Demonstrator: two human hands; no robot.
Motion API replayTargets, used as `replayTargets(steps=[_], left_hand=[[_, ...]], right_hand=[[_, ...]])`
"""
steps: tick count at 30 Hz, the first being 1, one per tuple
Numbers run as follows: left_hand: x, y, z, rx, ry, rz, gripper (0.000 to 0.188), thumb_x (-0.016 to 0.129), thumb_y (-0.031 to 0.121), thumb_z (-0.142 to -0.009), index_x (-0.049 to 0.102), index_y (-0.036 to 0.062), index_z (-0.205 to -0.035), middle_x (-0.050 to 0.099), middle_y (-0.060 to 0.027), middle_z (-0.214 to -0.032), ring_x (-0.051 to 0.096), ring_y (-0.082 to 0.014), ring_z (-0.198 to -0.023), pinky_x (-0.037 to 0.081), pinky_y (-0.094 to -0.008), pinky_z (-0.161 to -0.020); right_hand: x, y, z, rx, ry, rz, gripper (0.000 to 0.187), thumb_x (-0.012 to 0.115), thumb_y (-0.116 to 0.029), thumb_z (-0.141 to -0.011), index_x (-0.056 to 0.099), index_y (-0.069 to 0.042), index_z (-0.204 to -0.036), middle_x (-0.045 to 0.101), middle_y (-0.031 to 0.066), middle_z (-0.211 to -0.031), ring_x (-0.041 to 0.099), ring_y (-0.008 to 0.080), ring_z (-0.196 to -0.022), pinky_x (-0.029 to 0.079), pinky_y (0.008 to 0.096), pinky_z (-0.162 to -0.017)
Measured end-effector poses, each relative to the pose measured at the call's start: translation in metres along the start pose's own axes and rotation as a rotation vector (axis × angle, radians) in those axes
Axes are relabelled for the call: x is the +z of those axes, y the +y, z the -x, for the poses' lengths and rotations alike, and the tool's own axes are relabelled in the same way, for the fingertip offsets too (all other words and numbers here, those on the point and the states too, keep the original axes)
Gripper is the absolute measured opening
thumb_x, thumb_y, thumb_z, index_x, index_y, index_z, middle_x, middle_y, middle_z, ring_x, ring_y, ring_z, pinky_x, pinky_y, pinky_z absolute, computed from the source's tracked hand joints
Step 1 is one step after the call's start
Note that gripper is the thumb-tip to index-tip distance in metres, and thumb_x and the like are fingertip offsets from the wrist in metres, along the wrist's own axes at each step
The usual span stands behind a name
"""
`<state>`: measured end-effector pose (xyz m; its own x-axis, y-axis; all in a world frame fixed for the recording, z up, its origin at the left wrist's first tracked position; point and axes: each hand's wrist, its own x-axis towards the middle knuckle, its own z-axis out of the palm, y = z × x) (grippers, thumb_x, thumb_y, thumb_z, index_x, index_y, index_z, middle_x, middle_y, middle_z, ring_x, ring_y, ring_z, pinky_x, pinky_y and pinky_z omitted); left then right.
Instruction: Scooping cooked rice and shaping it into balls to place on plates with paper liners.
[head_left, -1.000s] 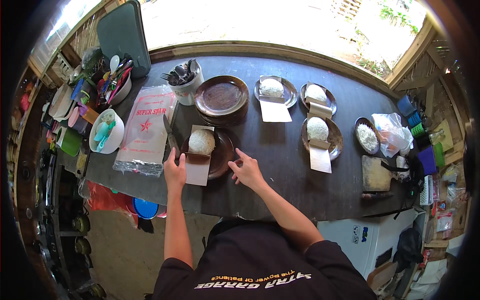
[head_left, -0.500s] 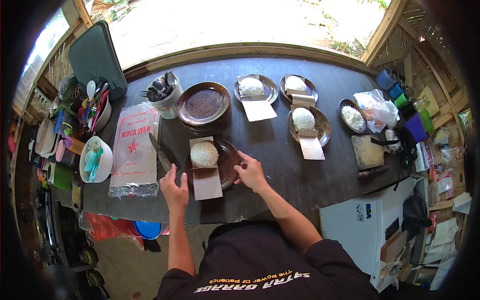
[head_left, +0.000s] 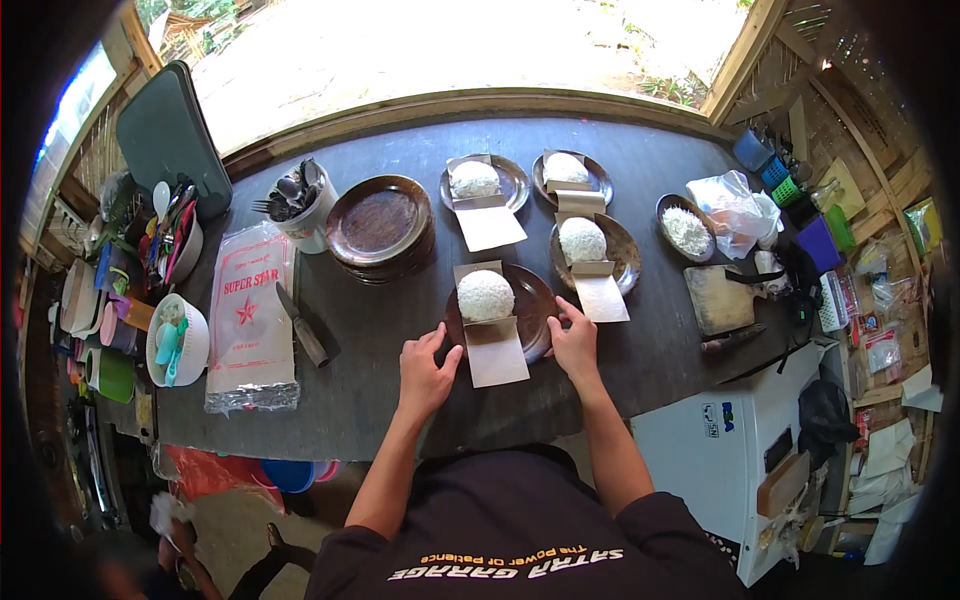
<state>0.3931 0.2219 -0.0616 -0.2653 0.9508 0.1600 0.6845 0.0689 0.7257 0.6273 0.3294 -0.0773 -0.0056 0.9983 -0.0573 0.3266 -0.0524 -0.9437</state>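
In front of me a dark brown plate (head_left: 535, 300) lies on the table. It bears a domed mound of white rice (head_left: 486, 296) on a sheet of brown paper (head_left: 498, 358), which hangs over the near rim. My left hand (head_left: 426, 374) grips the plate's left edge with fingers and thumb. On the opposite edge, my right hand (head_left: 575, 345) holds the rim the same way. Just beyond is another plate (head_left: 627, 255) with a rice mound (head_left: 582, 240) and paper. Two more such plates, a left one (head_left: 517, 185) and a right one (head_left: 598, 180), stand farther back.
Left of the plates are a stack of brown plates (head_left: 380, 222), a cutlery container (head_left: 312, 215), a knife (head_left: 303, 325) and a paper pack (head_left: 252, 315). Rightward sit a bowl of white food (head_left: 686, 231), a plastic bag (head_left: 735, 212) and a cutting board (head_left: 722, 300). Another person's arm (head_left: 190, 560) shows lower left.
Both hands and the plate of rice between them have shifted right, away from the knife and closer to the other filled plates. Another person has come into view at lower left.
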Motion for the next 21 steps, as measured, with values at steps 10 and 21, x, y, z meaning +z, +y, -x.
replayTargets(steps=[10, 21], left_hand=[[0.019, 0.003, -0.039, 0.001, 0.003, -0.046, 0.053, 0.07, 0.03, -0.085, 0.061, -0.0009, -0.128, 0.063, -0.0163, -0.125, 0.055, -0.0331, -0.106, 0.042, -0.0401, -0.097], [-0.005, 0.022, -0.073, 0.156, 0.104, -0.145, 0.044, 0.072, 0.023, -0.083, 0.066, 0.0031, -0.122, 0.067, -0.0108, -0.113, 0.056, -0.0293, -0.1, 0.043, -0.0395, -0.094]], right_hand=[[0.006, -0.017, -0.023, -0.198, -0.105, 0.423, 0.075, 0.07, -0.022, -0.083, 0.037, 0.004, -0.145, 0.052, 0.0286, -0.129, 0.054, 0.0427, -0.117, 0.045, 0.0451, -0.1], [-0.021, -0.067, -0.042, -0.386, -0.132, 0.575, 0.033, 0.066, -0.02, -0.086, 0.066, 0.001, -0.112, 0.07, 0.02, -0.091, 0.067, 0.0381, -0.091, 0.052, 0.0443, -0.083]])
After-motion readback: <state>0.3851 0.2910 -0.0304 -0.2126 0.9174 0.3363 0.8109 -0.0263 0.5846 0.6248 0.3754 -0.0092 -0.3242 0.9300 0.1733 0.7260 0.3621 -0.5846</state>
